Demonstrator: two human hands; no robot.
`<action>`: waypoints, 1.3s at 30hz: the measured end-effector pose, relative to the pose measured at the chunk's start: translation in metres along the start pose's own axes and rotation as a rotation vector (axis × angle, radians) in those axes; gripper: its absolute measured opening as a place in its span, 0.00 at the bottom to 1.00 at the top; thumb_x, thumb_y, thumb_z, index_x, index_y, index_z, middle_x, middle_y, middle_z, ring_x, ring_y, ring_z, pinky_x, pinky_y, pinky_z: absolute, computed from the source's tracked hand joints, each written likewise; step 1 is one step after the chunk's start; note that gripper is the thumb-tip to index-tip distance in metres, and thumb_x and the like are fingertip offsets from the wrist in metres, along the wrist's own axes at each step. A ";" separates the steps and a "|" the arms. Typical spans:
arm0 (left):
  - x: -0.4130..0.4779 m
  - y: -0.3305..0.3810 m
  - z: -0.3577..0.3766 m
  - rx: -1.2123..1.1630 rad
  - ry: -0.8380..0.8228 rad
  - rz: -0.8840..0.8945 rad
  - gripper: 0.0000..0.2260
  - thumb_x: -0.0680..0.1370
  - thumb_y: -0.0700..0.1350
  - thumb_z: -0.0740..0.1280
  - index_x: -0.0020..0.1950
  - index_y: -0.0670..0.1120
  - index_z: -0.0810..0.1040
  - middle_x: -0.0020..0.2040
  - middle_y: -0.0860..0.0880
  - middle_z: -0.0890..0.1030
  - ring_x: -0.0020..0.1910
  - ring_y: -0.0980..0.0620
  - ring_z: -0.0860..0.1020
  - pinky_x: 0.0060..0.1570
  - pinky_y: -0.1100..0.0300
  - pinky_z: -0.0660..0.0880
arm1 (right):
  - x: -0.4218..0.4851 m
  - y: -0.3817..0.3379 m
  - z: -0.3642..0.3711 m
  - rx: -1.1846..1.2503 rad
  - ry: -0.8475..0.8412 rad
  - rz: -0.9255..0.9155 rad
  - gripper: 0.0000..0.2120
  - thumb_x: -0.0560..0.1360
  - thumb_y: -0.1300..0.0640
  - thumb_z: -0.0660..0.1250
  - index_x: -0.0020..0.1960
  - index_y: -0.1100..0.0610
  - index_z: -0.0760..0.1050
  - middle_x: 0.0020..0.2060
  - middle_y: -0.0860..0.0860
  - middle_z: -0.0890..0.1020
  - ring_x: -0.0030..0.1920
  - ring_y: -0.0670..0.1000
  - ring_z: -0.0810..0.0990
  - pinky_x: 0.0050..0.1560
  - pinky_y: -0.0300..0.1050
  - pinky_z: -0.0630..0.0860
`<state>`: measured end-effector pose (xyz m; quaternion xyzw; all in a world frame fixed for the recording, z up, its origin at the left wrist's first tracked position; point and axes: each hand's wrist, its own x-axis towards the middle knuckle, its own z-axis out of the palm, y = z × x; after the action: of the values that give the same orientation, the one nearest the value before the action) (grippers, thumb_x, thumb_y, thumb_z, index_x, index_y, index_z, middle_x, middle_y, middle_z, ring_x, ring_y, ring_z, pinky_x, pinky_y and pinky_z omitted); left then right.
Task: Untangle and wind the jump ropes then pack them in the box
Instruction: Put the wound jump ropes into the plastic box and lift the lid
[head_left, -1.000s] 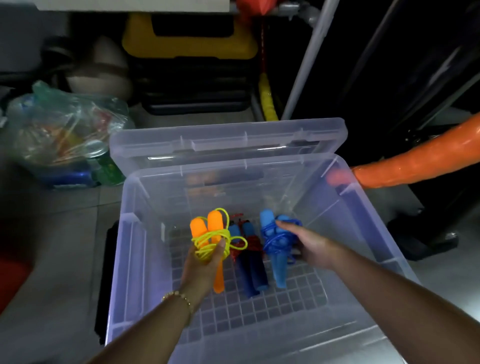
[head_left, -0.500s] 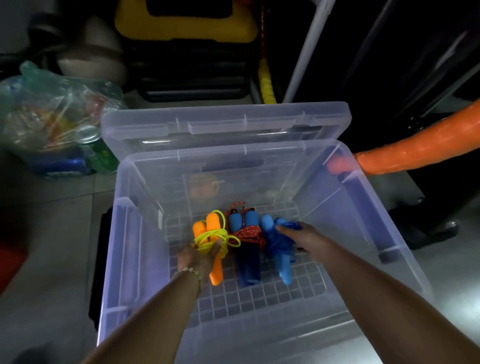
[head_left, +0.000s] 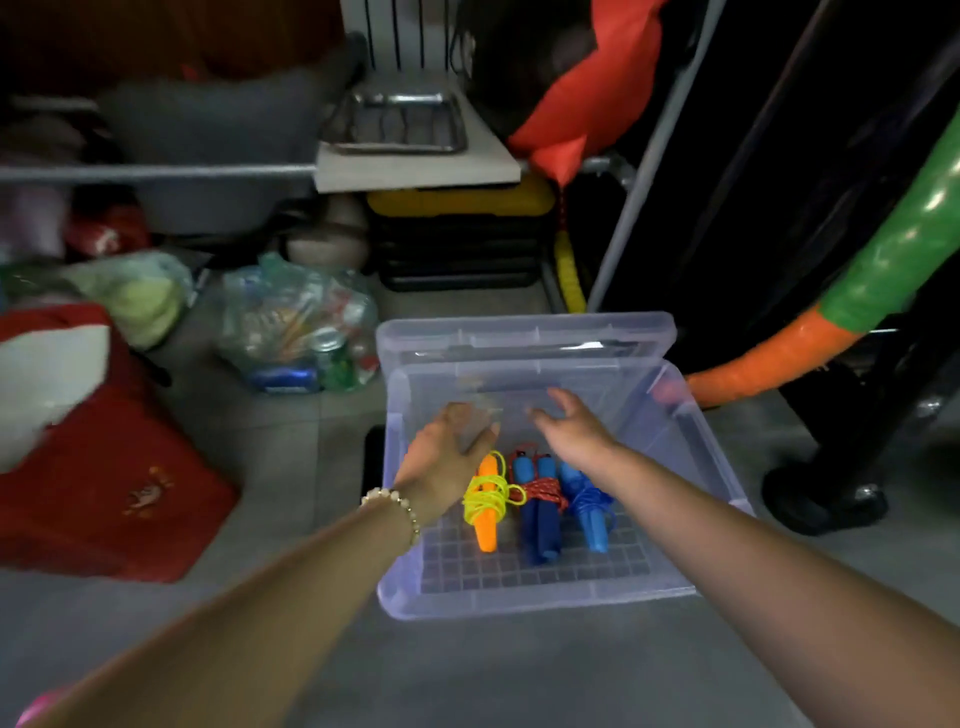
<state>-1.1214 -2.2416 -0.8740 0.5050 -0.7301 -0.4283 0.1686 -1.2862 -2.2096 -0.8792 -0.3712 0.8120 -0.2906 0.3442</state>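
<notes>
Left hand (head_left: 447, 452) up over the box, fingers loose and spread, nothing in it, a beaded bracelet (head_left: 396, 506) on the wrist. Right hand (head_left: 576, 431) right alongside, same story: fingers relaxed, palm down, gripping nothing. Both hover above the far half of the clear plastic box (head_left: 535, 603), apart from the ropes below.

And there they are, three wound jump ropes lying side by side on the box's gridded floor. On the left is the orange-handled rope (head_left: 487, 519) with yellow cord wrapped round it. In the middle is the dark blue rope (head_left: 540, 525) bound in red cord. On the right is the light blue rope (head_left: 592, 525) wrapped in blue cord. The left hand hides the top of the orange one.

The lid (head_left: 524, 338) is folded back at the far edge. Just beyond the box to the left sits a clear bag (head_left: 296, 327) stuffed with bottles, and further left a red bag (head_left: 104, 467). Behind is a black toolbox (head_left: 457, 234) with a yellow lid, under a white shelf carrying a metal tray (head_left: 395, 124). To the right, an orange and green tube (head_left: 769, 358) curves up past the box's far corner.
</notes>
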 end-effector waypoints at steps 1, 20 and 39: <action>-0.013 0.005 -0.023 0.063 0.017 0.047 0.18 0.78 0.53 0.64 0.65 0.46 0.72 0.62 0.48 0.77 0.61 0.48 0.75 0.57 0.62 0.67 | -0.016 -0.023 0.004 -0.020 -0.012 -0.085 0.27 0.78 0.52 0.64 0.73 0.59 0.61 0.72 0.56 0.65 0.72 0.54 0.64 0.68 0.40 0.59; -0.250 -0.266 -0.202 0.363 0.137 -0.475 0.26 0.77 0.58 0.63 0.71 0.47 0.67 0.68 0.47 0.71 0.67 0.45 0.70 0.62 0.53 0.68 | -0.194 -0.046 0.264 -0.412 -0.546 -0.265 0.36 0.74 0.43 0.66 0.75 0.57 0.55 0.76 0.53 0.56 0.75 0.50 0.56 0.72 0.41 0.54; -0.217 -0.406 -0.141 0.057 0.258 -0.775 0.33 0.68 0.63 0.72 0.61 0.41 0.69 0.54 0.42 0.77 0.52 0.41 0.78 0.46 0.53 0.73 | -0.154 0.032 0.416 -0.152 -0.453 0.078 0.29 0.65 0.44 0.76 0.57 0.61 0.72 0.55 0.56 0.77 0.55 0.55 0.77 0.53 0.44 0.72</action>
<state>-0.6913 -2.1647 -1.0751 0.7968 -0.4701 -0.3730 0.0708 -0.9017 -2.1583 -1.0965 -0.4200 0.7473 -0.1243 0.4998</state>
